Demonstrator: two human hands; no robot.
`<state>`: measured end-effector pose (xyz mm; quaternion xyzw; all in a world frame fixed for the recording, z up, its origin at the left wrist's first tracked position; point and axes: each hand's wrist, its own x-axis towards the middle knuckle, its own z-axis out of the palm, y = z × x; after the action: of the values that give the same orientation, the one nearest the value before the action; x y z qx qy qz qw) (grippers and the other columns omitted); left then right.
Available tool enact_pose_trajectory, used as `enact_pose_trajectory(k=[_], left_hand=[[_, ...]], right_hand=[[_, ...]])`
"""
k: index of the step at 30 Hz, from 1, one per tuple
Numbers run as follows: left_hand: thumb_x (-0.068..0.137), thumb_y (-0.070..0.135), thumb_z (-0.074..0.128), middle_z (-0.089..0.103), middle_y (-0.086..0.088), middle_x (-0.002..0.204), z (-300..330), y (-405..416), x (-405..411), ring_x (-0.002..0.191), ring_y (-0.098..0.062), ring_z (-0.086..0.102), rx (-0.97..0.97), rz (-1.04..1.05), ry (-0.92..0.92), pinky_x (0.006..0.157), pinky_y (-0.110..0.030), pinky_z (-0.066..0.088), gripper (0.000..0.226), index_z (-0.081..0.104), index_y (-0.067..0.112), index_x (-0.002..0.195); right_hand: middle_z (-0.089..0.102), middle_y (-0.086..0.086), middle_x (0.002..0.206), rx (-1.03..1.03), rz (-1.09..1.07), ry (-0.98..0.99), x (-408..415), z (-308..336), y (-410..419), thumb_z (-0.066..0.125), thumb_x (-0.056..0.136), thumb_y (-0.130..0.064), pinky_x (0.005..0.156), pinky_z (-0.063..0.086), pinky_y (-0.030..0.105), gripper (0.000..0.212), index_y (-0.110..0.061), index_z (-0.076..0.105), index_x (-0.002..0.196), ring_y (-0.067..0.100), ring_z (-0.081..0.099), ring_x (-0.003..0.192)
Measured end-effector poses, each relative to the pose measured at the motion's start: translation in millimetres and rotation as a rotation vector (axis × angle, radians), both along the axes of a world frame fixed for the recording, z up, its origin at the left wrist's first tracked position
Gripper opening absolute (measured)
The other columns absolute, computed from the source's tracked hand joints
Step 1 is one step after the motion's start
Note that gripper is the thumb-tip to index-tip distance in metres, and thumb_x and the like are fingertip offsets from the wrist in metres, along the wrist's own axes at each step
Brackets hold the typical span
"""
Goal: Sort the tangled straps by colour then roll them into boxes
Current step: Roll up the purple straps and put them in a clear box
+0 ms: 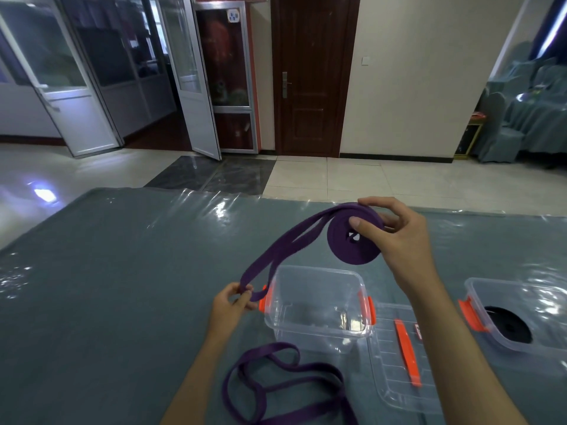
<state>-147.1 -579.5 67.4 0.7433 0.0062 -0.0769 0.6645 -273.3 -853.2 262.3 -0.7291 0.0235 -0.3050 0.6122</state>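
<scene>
A: Head view: what is the biggest thing in it?

B: The grey table [107, 271] under a shiny plastic sheet. Beyond it, a tiled floor, a dark wooden door [313, 75] and glass doors [76, 87] standing open on the left.

A: And on the table?

B: A clear box [319, 308] with orange latches, open, just below the raised strap. Its lid [399, 357] lies flat beside it on the right. A second clear box [521, 314] further right holds a rolled black strap [509, 328].

A: Where is the purple strap?

B: One purple strap [349, 237] is held in the air above the box. The right hand [395, 231] grips its rolled coil, thumb on the flat face and fingers curled round the rim. The left hand [233, 302] pinches the loose tail beside the box's left latch.

A: Anything else?

B: Another purple strap [276, 381] lies loose in loops at the near edge, between the forearms.
</scene>
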Motion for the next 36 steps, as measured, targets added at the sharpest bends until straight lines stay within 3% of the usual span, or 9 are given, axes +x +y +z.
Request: enact_pose_trajectory(k=[6, 10, 13, 17, 22, 25, 28, 33, 36], left_hand=[[0.088, -0.008, 0.071, 0.074, -0.013, 0.125, 15.5, 17.9, -9.3, 0.113, -0.036, 0.072, -0.303, -0.392, 0.187, 0.092, -0.032, 0.061, 0.04, 0.065, 0.0, 0.127], [0.086, 0.008, 0.082, 0.079, -0.007, 0.111, 16.2, 20.2, -6.0, 0.082, -0.026, 0.077, -0.042, -0.316, 0.15, 0.064, -0.027, 0.06, 0.027, 0.074, 0.006, 0.112], [0.086, 0.011, 0.084, 0.076, -0.016, 0.084, 14.8, 13.0, 0.6, 0.048, -0.015, 0.059, 0.101, -0.118, 0.059, 0.044, -0.023, 0.046, 0.022, 0.065, 0.0, 0.086], [0.095, 0.0, 0.067, 0.066, -0.016, 0.064, 11.1, 5.2, 11.5, 0.04, -0.015, 0.054, 0.226, 0.026, 0.018, 0.04, -0.025, 0.042, 0.022, 0.05, 0.007, 0.081], [0.092, 0.015, 0.076, 0.067, -0.007, 0.077, 2.8, 5.1, 18.3, 0.058, -0.016, 0.061, 0.426, -0.237, 0.172, 0.056, -0.028, 0.046, 0.024, 0.053, 0.012, 0.1], [0.077, 0.031, 0.092, 0.068, -0.01, 0.125, 17.4, 8.0, 17.9, 0.107, -0.023, 0.067, 0.657, -0.465, 0.238, 0.083, -0.032, 0.055, 0.079, 0.049, 0.019, 0.142], [0.073, 0.032, 0.094, 0.039, -0.008, 0.162, 55.4, 3.3, 17.7, 0.147, -0.025, 0.042, 0.944, -0.559, 0.027, 0.119, -0.036, 0.037, 0.109, 0.03, 0.021, 0.161], [0.095, 0.023, 0.076, 0.059, 0.011, 0.145, 165.9, -29.4, -17.1, 0.139, -0.005, 0.05, 0.237, -0.551, -0.329, 0.115, -0.035, 0.044, 0.058, 0.051, 0.033, 0.147], [0.09, 0.032, 0.079, 0.069, 0.015, 0.13, 206.9, -44.5, -36.8, 0.13, -0.002, 0.058, 0.103, -0.692, -0.394, 0.113, -0.035, 0.042, 0.048, 0.063, 0.031, 0.136]], right_hand=[[0.079, 0.001, 0.1, 0.047, -0.035, -0.009, 0.4, 3.7, -5.2, 0.083, 0.084, -0.02, 0.072, 0.063, 0.03, 0.04, -0.023, 0.068, 0.121, 0.021, 0.076, 0.094], [0.08, -0.002, 0.1, 0.068, -0.027, -0.013, -4.6, 2.7, -10.4, 0.082, 0.085, -0.017, 0.071, 0.063, 0.028, 0.039, -0.023, 0.068, 0.12, 0.019, 0.076, 0.096], [0.079, 0.001, 0.101, 0.032, -0.04, 0.01, -6.2, -4.3, -10.3, 0.083, 0.085, -0.016, 0.071, 0.063, 0.028, 0.039, -0.021, 0.069, 0.121, 0.019, 0.076, 0.095], [0.079, 0.002, 0.1, 0.025, -0.031, 0.0, -6.6, -7.3, -8.1, 0.083, 0.085, -0.015, 0.07, 0.061, 0.026, 0.036, -0.02, 0.07, 0.118, 0.02, 0.076, 0.094], [0.079, 0.001, 0.102, -0.075, 0.015, 0.028, -5.1, -5.4, -5.5, 0.084, 0.084, -0.015, 0.075, 0.063, 0.03, 0.038, -0.019, 0.069, 0.119, 0.019, 0.075, 0.096], [0.079, 0.0, 0.103, -0.092, 0.08, 0.041, -5.9, -2.8, -0.8, 0.083, 0.083, -0.016, 0.075, 0.062, 0.03, 0.038, -0.019, 0.069, 0.118, 0.02, 0.075, 0.097], [0.079, 0.0, 0.102, -0.12, 0.151, 0.059, -5.4, 0.8, 5.2, 0.082, 0.083, -0.016, 0.075, 0.062, 0.03, 0.035, -0.02, 0.07, 0.116, 0.021, 0.075, 0.094], [0.08, 0.001, 0.097, -0.182, 0.253, 0.103, -3.5, 5.0, 15.3, 0.082, 0.084, -0.016, 0.077, 0.062, 0.03, 0.038, -0.018, 0.068, 0.119, 0.022, 0.077, 0.088], [0.08, 0.001, 0.095, -0.228, 0.28, 0.124, -3.0, 6.9, 20.6, 0.082, 0.085, -0.018, 0.079, 0.064, 0.032, 0.042, -0.022, 0.065, 0.124, 0.021, 0.077, 0.089]])
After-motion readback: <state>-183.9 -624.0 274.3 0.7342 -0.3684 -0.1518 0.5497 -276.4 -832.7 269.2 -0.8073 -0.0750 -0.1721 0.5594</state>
